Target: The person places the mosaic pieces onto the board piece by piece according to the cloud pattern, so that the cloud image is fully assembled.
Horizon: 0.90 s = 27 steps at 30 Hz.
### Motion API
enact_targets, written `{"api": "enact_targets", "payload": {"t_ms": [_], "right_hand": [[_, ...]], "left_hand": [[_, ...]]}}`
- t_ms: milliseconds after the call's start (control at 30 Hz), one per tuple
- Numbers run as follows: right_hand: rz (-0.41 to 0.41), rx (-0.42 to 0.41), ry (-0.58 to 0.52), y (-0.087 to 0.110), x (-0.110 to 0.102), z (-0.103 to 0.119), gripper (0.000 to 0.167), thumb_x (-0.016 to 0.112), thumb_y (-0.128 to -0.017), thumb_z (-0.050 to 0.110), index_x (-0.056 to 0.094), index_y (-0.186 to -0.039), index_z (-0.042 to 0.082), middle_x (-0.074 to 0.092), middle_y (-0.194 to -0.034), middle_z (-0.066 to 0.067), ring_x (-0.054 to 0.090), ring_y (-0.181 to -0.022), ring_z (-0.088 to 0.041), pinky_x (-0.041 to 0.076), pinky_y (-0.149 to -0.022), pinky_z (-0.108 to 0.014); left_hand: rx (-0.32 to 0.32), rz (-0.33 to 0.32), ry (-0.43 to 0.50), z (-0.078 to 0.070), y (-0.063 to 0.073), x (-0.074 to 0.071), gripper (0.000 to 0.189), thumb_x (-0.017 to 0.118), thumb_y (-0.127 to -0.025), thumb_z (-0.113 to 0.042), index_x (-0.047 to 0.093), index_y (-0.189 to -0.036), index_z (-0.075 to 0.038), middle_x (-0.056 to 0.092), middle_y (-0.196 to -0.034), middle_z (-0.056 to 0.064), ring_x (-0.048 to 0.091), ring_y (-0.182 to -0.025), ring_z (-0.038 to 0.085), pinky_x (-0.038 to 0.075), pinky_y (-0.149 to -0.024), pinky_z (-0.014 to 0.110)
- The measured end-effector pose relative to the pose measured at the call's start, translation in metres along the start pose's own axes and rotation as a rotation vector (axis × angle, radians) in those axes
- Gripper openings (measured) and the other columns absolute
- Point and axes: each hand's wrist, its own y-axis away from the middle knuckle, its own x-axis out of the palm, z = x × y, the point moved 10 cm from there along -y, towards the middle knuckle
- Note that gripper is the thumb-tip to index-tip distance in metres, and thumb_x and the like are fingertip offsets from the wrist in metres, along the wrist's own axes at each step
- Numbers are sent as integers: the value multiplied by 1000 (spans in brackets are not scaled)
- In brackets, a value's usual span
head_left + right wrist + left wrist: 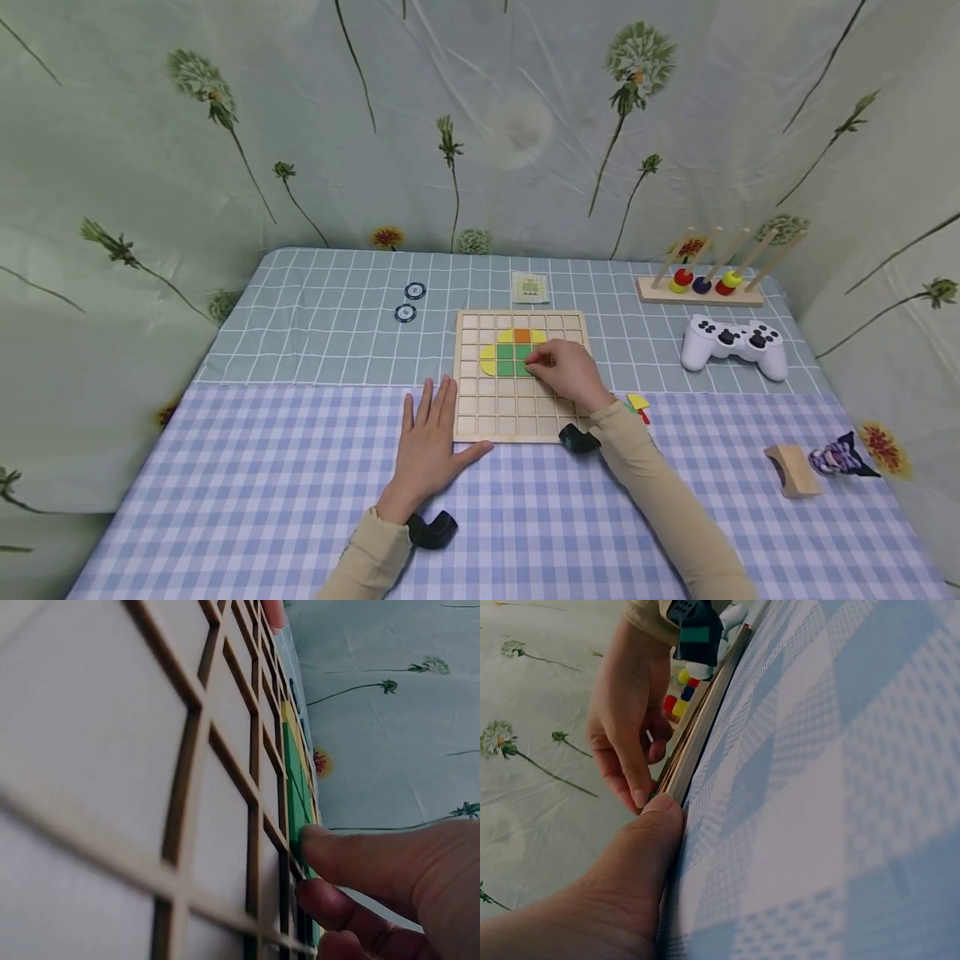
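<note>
A wooden grid board [487,417] lies on the cloth. Set in its upper cells are green square tiles [505,360], an orange square tile [522,336] and yellow curved tiles [487,360]. My right hand [572,375] reaches over the board from the right, thumb and fingertips pinching at a lower right green tile [295,780]; its far side is hidden behind the fingers. My left hand [426,450] rests flat at the lower left corner with fingers straight along the side. In the left wrist view its thumb [641,847] touches the board's edge.
Behind the board lies a pattern card [530,288], with two poker chips [405,312] to its left. A peg stand with beads [701,292], a white game controller [735,344], a wooden arch block [793,472] and a purple figure [840,457] stand right. Loose coloured pieces [637,402] lie beside the right forearm.
</note>
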Motion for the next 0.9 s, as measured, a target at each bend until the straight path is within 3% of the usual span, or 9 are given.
{"api": "enact_targets", "payload": {"t_ms": [133,300,533,667,900], "right_hand": [[13,-5,-36,10,-11,-8,7,73,-84,17,74,-86,11,64,-81,3,55,-71,-15,45,-65,-34],[-19,28,-53,27,-39,-26,11,71,-86,18,73,-91,8,65,-81,0,48,-59,-15,40,-53,-30],[-19,180,-36,55,-71,-65,17,68,-89,17,72,-98,4,64,-81,-4,47,-58,-19,39,-47,-29],[7,246,-17,70,-77,-84,19,69,-87,17,71,-98,2,62,-80,-3,47,-60,-19,39,-49,-28],[85,269,4,85,-70,-97,25,77,-80,23,71,-96,4,58,-75,-1,47,-64,-19,38,-54,-29]], "left_hand": [[7,-5,8,-1,0,0,105,48,-81,-73,16,-151,-1,16,-156,12,3,-143,31,-1,-111,52],[7,-5,0,-1,0,2,106,48,-81,-74,15,-151,-2,15,-156,12,2,-143,30,-3,-111,51],[12,-20,4,-1,1,0,106,49,-81,-73,16,-151,-2,17,-156,13,2,-143,30,-2,-111,51],[10,-16,8,0,1,0,106,50,-81,-73,16,-151,-2,16,-156,12,2,-143,30,-3,-111,51],[10,-16,16,0,0,0,105,51,-81,-72,15,-151,-2,16,-156,12,3,-143,30,-3,-111,51]]}}
